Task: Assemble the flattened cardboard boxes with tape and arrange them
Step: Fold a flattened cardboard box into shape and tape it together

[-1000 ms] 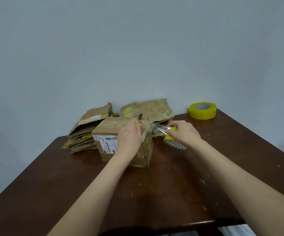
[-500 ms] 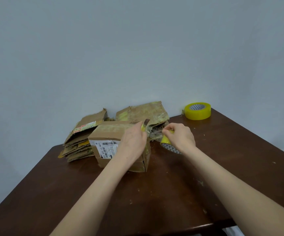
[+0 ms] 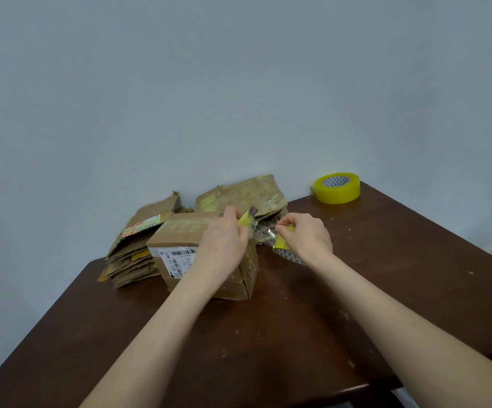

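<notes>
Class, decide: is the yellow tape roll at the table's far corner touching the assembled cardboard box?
Apart. The head view shows the yellow tape roll well right of the assembled box, with bare table between them.

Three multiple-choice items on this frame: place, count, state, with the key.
1. Where is the spare tape roll? A. far right corner of the table B. the floor C. a chair
2. How many yellow tape rolls show? A. one B. two C. three
3. The right hand: A. lies flat B. grips the other tape roll C. hangs idle
1 A, it sits by the wall; 2 B, one held, one set down; 3 B, its fingers curl round it while the left hand pinches a yellow tool.
</notes>
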